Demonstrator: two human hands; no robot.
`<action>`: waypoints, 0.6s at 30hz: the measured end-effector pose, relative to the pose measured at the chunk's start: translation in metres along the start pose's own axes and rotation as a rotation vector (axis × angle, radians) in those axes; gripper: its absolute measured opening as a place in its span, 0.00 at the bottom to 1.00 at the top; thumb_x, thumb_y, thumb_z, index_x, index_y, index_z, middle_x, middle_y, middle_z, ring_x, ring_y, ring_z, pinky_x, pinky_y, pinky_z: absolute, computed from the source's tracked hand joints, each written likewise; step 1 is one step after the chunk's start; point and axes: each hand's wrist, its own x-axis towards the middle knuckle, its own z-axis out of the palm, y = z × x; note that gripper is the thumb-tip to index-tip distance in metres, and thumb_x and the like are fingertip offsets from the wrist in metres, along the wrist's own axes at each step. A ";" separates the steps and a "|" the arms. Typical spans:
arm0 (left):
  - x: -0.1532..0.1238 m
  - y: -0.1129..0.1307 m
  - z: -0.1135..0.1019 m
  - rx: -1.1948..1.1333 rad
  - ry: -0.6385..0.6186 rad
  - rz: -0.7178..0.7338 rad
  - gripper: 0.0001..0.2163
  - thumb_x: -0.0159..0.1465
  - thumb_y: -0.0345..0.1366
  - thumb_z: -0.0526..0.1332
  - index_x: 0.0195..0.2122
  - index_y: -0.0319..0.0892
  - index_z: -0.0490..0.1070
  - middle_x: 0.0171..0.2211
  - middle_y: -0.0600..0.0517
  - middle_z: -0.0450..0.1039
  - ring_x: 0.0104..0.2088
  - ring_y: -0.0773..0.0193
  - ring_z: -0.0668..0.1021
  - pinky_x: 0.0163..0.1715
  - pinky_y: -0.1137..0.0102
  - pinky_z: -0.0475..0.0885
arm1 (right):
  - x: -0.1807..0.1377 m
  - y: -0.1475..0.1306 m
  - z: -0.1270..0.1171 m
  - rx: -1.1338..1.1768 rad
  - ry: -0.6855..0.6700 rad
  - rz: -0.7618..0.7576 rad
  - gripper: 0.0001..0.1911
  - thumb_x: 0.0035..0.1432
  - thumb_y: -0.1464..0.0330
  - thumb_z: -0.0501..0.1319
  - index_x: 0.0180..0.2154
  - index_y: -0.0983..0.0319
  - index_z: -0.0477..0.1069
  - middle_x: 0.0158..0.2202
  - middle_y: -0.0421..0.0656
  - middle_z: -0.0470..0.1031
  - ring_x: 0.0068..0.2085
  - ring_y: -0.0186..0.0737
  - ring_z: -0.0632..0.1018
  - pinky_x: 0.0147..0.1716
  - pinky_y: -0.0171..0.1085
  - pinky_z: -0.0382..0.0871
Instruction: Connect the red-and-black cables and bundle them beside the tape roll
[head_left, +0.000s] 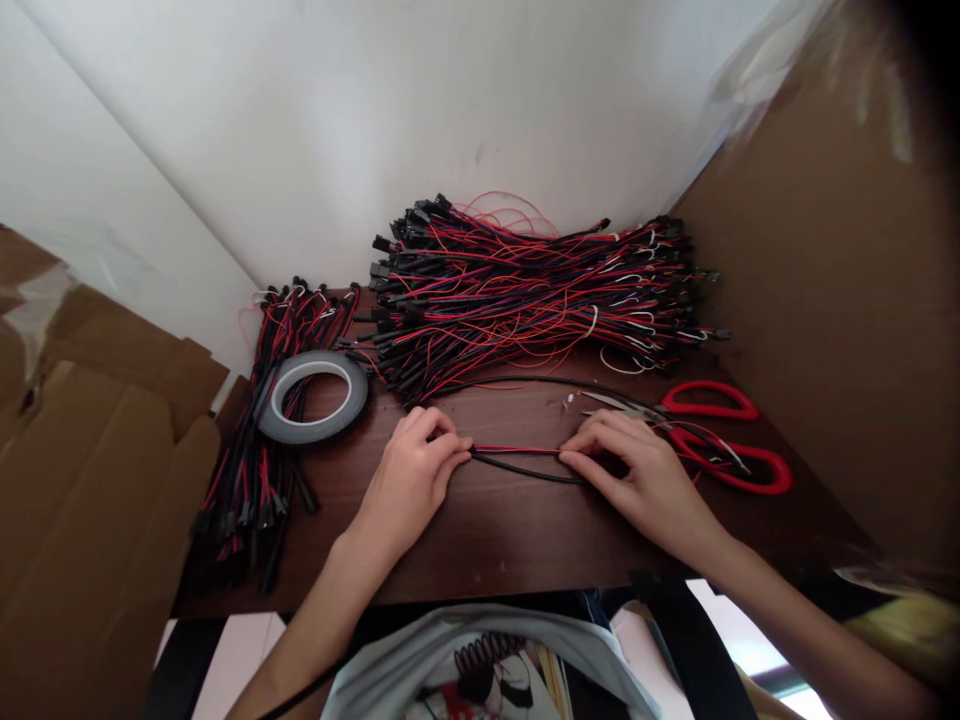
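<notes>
Near the front edge of the surface (495, 545), the left hand (409, 482) and right hand (646, 482) each pinch a thin red-and-black wire (517, 452) stretched between them, fingers closed narrowly on it. It seems light, limp and smooth-sheathed, best held near its ends; red-handled scissors (720, 440) lie beside the right hand.

Both bare, my left hand (411, 482) and my right hand (646, 480), fingernails short and plain. My left forearm (322, 620) and right forearm (795, 625) are uncovered too. Below them is my top (420, 655), pale grey-white cloth carrying a print (487, 665) in black and red with a black coiled squiggle.
</notes>
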 end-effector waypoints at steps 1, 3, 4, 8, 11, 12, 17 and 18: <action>0.000 0.000 0.000 0.000 0.001 0.007 0.07 0.67 0.30 0.58 0.36 0.40 0.76 0.35 0.47 0.70 0.37 0.61 0.71 0.38 0.65 0.69 | 0.000 0.000 0.000 0.000 0.001 0.009 0.10 0.64 0.65 0.58 0.31 0.60 0.71 0.32 0.43 0.73 0.36 0.41 0.73 0.38 0.41 0.63; 0.000 -0.001 0.000 0.000 0.003 0.012 0.07 0.67 0.30 0.58 0.36 0.40 0.76 0.35 0.48 0.70 0.37 0.61 0.71 0.37 0.65 0.69 | 0.000 -0.001 0.000 -0.005 0.011 0.027 0.07 0.64 0.65 0.59 0.34 0.60 0.72 0.32 0.43 0.73 0.36 0.41 0.73 0.38 0.41 0.64; 0.000 -0.001 0.000 -0.002 0.002 0.011 0.07 0.67 0.30 0.58 0.36 0.39 0.76 0.35 0.47 0.70 0.37 0.60 0.71 0.38 0.65 0.69 | 0.000 -0.001 0.000 -0.007 0.015 0.033 0.06 0.63 0.64 0.60 0.35 0.60 0.72 0.32 0.43 0.72 0.35 0.41 0.72 0.37 0.41 0.63; 0.000 -0.001 -0.002 -0.010 -0.012 -0.011 0.07 0.66 0.30 0.59 0.34 0.38 0.76 0.35 0.47 0.71 0.37 0.60 0.71 0.38 0.64 0.69 | 0.000 0.000 0.001 -0.002 0.002 0.021 0.06 0.63 0.65 0.59 0.35 0.59 0.72 0.32 0.42 0.72 0.36 0.41 0.72 0.38 0.41 0.62; 0.005 0.005 -0.008 -0.001 -0.071 -0.060 0.05 0.65 0.29 0.61 0.35 0.39 0.77 0.35 0.47 0.71 0.38 0.59 0.72 0.40 0.63 0.70 | 0.001 0.001 0.002 0.010 -0.004 0.017 0.07 0.64 0.66 0.59 0.33 0.59 0.72 0.33 0.43 0.72 0.37 0.41 0.72 0.39 0.41 0.61; 0.008 0.008 -0.009 -0.001 -0.089 -0.059 0.05 0.64 0.29 0.61 0.37 0.39 0.77 0.37 0.47 0.72 0.40 0.58 0.73 0.42 0.62 0.70 | 0.001 0.002 0.002 0.013 -0.005 0.018 0.07 0.64 0.66 0.59 0.33 0.60 0.72 0.33 0.43 0.72 0.37 0.41 0.72 0.39 0.41 0.61; 0.034 0.031 0.005 -0.055 -0.152 0.119 0.09 0.66 0.29 0.59 0.44 0.40 0.76 0.42 0.46 0.73 0.44 0.57 0.73 0.44 0.62 0.71 | 0.004 0.001 0.003 0.005 -0.002 0.019 0.06 0.63 0.67 0.60 0.33 0.60 0.73 0.31 0.42 0.72 0.35 0.40 0.72 0.38 0.40 0.61; 0.038 0.033 0.011 -0.048 -0.193 0.139 0.08 0.65 0.29 0.60 0.44 0.40 0.77 0.40 0.46 0.73 0.42 0.58 0.73 0.43 0.63 0.71 | 0.004 0.001 0.003 -0.001 -0.002 0.017 0.06 0.63 0.67 0.60 0.33 0.60 0.73 0.31 0.42 0.72 0.35 0.40 0.72 0.37 0.40 0.61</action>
